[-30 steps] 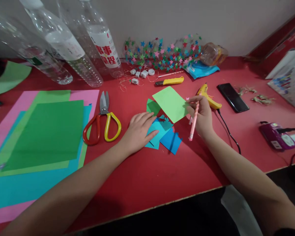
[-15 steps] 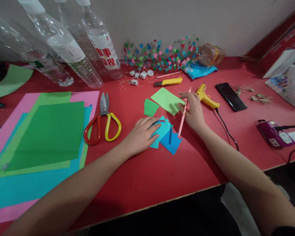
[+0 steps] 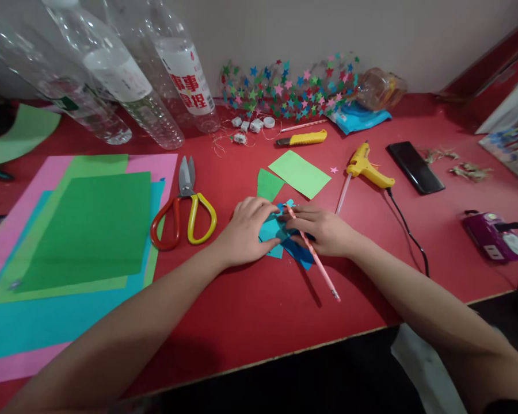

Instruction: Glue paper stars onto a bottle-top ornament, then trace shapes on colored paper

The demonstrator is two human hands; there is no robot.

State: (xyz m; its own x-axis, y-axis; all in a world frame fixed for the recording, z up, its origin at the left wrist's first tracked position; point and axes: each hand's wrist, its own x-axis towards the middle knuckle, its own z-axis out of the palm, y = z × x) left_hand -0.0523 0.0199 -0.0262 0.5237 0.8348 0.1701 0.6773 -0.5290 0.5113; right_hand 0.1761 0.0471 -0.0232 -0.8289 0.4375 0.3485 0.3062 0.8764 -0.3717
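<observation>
From my remote station, head view: the left hand [image 3: 249, 231] lies low on the bench [image 3: 250, 328], fingers gently curved and thumb spread wide, its tips touching a cyan paper piece [image 3: 268, 230]; I read it as unclenched. The right hand [image 3: 328, 231] grasps a slim, pink-patterned pencil [image 3: 319, 265], which slants across the fingers with its eraser end toward the bench's near edge. These fingertips meet the same cyan paper; I cannot tell whether they pinch it. The cyan piece sits between both hands, overlapping a darker blue paper [image 3: 307, 259] under the right palm. Just beyond lie a green paper scrap [image 3: 268, 184] with one curved edge and a smooth light-green rectangle [image 3: 300, 174]. Near its right corner I note a small pink star [image 3: 334, 169], then a yellow plastic glue gun [image 3: 371, 168] with a translucent stick protruding. Metal-bladed scissors [image 3: 185, 210], one handle red and one yellow, lie left of the left hand.
</observation>
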